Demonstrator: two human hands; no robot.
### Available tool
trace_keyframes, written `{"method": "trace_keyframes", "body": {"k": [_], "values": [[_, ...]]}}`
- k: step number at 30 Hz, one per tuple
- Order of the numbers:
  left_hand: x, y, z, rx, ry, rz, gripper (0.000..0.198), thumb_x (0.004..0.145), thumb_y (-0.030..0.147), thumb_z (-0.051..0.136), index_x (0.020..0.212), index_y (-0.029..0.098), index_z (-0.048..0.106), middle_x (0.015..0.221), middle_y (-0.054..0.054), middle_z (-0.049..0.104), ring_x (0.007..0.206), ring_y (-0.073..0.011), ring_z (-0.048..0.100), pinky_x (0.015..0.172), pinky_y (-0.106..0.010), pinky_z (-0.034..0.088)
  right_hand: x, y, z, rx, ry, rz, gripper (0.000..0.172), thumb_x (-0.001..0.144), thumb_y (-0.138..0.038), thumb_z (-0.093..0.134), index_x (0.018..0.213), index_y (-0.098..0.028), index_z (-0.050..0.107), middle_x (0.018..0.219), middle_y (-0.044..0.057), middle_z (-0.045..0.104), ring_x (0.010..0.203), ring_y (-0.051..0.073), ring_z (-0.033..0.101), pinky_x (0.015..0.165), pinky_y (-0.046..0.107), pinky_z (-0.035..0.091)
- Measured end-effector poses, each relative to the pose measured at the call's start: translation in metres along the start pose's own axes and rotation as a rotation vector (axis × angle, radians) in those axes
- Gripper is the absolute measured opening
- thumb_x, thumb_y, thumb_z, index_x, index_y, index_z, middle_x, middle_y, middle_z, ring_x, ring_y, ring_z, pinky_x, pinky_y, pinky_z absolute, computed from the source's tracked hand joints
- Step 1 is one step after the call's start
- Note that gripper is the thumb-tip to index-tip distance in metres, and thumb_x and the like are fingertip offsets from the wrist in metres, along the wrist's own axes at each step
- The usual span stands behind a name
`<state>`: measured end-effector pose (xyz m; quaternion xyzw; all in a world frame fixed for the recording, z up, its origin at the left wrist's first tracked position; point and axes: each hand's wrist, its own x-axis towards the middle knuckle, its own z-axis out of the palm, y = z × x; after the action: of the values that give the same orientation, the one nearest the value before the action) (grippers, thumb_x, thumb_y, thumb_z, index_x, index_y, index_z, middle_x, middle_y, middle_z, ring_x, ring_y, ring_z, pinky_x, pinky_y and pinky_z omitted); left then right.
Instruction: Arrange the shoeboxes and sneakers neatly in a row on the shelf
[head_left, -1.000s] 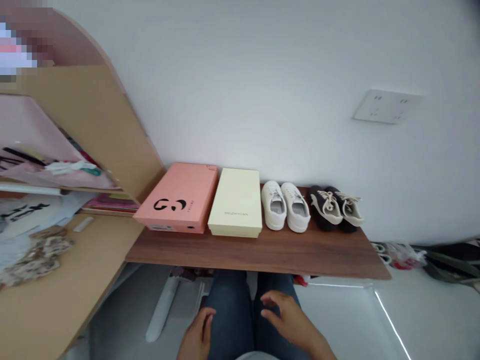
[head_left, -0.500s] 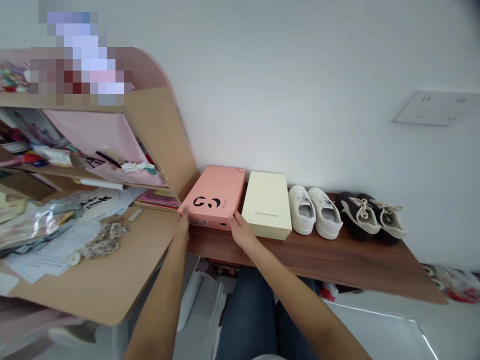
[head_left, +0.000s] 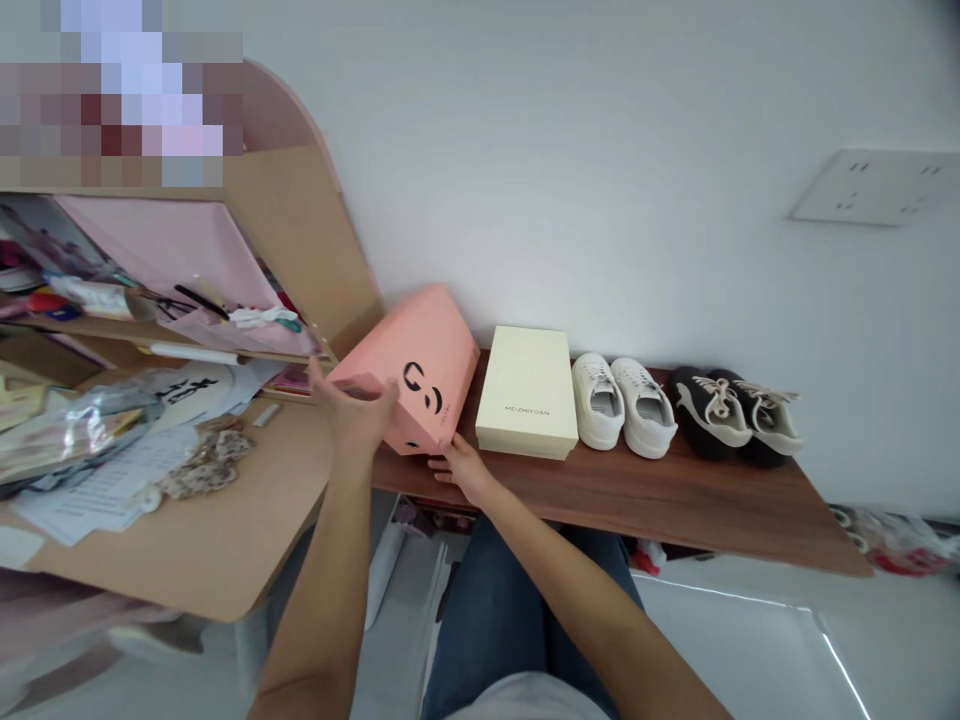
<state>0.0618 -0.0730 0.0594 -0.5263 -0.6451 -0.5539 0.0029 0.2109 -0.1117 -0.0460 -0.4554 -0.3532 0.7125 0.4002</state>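
Observation:
A pink shoebox (head_left: 427,365) with a black logo stands tilted at the left end of the brown wooden bench (head_left: 645,510), its left side raised. My left hand (head_left: 356,405) is at its left front, thumb and fingers spread around the raised side. At the lower front right corner, my right hand (head_left: 461,468) touches the box with its fingers apart. Just right of it lies a closed cream shoebox (head_left: 527,390). Farther right stand white shoes (head_left: 622,405) and black-and-beige shoes (head_left: 739,415), each a pair.
On the left is a desk (head_left: 225,540) with papers, plastic bags and a scrunchie (head_left: 206,460). Its shelf unit (head_left: 285,220) rises beside the pink box. A wall socket plate (head_left: 877,187) is at upper right.
The pink box has gone from lying flat to tilted, its left side lifted. My left hand has risen and spread; my right hand has shifted slightly down and left. The view has shifted a little.

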Motion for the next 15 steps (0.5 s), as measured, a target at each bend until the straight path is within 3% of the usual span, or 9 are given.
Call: {"method": "trace_keyframes", "body": {"k": [3, 5, 7, 11, 15], "values": [[-0.016, 0.025, -0.003, 0.216, -0.153, 0.296, 0.103, 0.058, 0.039, 0.080, 0.145, 0.016, 0.031, 0.148, -0.022, 0.029, 0.140, -0.0411, 0.026, 0.112, -0.059, 0.024, -0.032, 0.004, -0.031, -0.114, -0.109, 0.035, 0.060, 0.071, -0.060, 0.073, 0.121, -0.030, 0.060, 0.126, 0.006, 0.063, 0.103, 0.023, 0.064, 0.087, 0.041, 0.050], [-0.029, 0.025, 0.000, 0.294, -0.289, 0.457, 0.094, 0.059, 0.034, 0.079, 0.143, 0.019, 0.038, 0.147, -0.021, 0.031, 0.138, -0.0430, 0.028, 0.110, -0.060, 0.026, -0.064, 0.008, -0.061, -0.132, -0.236, 0.059, 0.058, 0.069, -0.060, 0.075, 0.116, -0.027, 0.064, 0.122, 0.008, 0.065, 0.102, 0.023, 0.064, 0.089, 0.042, 0.049], [-0.039, 0.013, 0.007, 0.347, -0.389, 0.570, 0.079, 0.064, 0.028, 0.076, 0.138, 0.023, 0.048, 0.144, -0.019, 0.037, 0.137, -0.0425, 0.030, 0.109, -0.060, 0.026, -0.100, 0.016, -0.094, -0.086, -0.342, 0.083, 0.055, 0.072, -0.057, 0.074, 0.118, -0.027, 0.064, 0.123, 0.010, 0.065, 0.102, 0.023, 0.065, 0.088, 0.041, 0.048], [-0.051, -0.026, 0.030, 0.433, -0.477, 0.631, 0.067, 0.069, 0.019, 0.072, 0.132, 0.029, 0.056, 0.138, -0.016, 0.046, 0.136, -0.0412, 0.034, 0.109, -0.063, 0.024, -0.167, 0.037, -0.146, 0.076, -0.276, 0.111, 0.052, 0.073, -0.055, 0.075, 0.117, -0.029, 0.066, 0.125, 0.011, 0.064, 0.104, 0.024, 0.065, 0.088, 0.039, 0.049], [-0.063, -0.051, 0.052, 0.408, -0.573, 0.715, 0.063, 0.075, 0.012, 0.064, 0.133, 0.034, 0.057, 0.134, -0.014, 0.054, 0.133, -0.0365, 0.040, 0.109, -0.060, 0.025, -0.210, 0.059, -0.171, 0.166, -0.186, 0.158, 0.051, 0.074, -0.057, 0.073, 0.117, -0.031, 0.067, 0.126, 0.011, 0.064, 0.107, 0.026, 0.064, 0.088, 0.040, 0.049]]}}
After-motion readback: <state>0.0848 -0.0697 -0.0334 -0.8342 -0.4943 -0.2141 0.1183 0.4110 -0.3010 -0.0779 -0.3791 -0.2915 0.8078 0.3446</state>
